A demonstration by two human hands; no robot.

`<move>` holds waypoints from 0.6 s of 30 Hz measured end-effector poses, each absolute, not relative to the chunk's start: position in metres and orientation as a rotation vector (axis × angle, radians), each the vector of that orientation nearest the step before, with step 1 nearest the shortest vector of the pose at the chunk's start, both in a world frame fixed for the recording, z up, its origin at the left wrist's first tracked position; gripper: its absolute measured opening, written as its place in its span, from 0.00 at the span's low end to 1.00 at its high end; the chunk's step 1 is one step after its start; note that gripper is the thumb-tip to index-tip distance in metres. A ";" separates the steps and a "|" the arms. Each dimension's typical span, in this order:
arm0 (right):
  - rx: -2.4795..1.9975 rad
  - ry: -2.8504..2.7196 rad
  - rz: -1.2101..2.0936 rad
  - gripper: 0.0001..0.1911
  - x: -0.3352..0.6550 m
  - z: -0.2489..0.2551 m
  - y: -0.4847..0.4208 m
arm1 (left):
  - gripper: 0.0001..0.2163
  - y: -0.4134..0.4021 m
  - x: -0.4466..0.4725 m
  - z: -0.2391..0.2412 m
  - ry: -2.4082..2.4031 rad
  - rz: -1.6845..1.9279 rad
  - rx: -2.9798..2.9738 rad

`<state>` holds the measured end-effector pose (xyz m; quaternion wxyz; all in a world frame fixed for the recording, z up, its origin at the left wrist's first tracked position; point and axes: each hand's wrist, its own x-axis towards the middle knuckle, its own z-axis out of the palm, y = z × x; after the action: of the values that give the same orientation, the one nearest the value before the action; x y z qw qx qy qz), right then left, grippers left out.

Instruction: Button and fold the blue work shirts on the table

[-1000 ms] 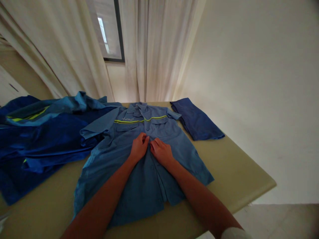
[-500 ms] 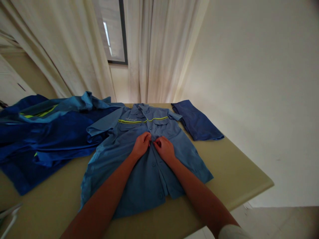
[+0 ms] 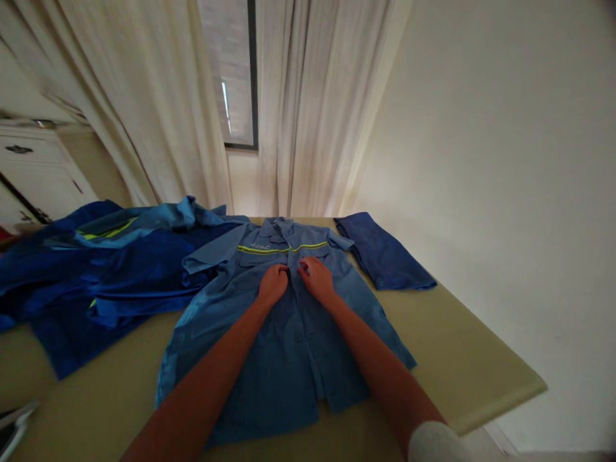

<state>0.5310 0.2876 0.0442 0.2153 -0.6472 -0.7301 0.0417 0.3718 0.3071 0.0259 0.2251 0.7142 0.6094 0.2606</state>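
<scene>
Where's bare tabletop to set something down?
The widest patch is table right of the shirt, bordered by the folded navy garment above and the table's right edge. A smaller patch lies left of the shirt, below the blue clothes pile. Crowded: under that pile, and mid-shirt, around the left hand and right hand.

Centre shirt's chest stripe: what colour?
Yellow: the chest stripe on the blue-grey shirt shows best in the head view.

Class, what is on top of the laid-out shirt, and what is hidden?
The left hand and right hand are on the shirt, with the forearms across its lower part. Cloth beneath them cannot be seen.
</scene>
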 end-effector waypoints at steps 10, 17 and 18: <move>-1.743 -2.162 0.116 0.13 0.521 0.018 0.322 | 0.12 0.322 0.394 0.019 1.969 0.783 1.811; -1.668 -2.184 0.165 0.11 0.524 0.016 0.327 | 0.11 0.330 0.392 0.016 1.946 0.857 1.878; -1.667 -2.190 0.142 0.11 0.523 0.017 0.327 | 0.11 0.331 0.390 0.016 1.913 0.907 1.856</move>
<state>0.5233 0.3268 0.0167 0.1914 -0.5938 -0.7799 0.0507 0.3898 0.3308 0.0159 0.1623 0.6504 0.6705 0.3180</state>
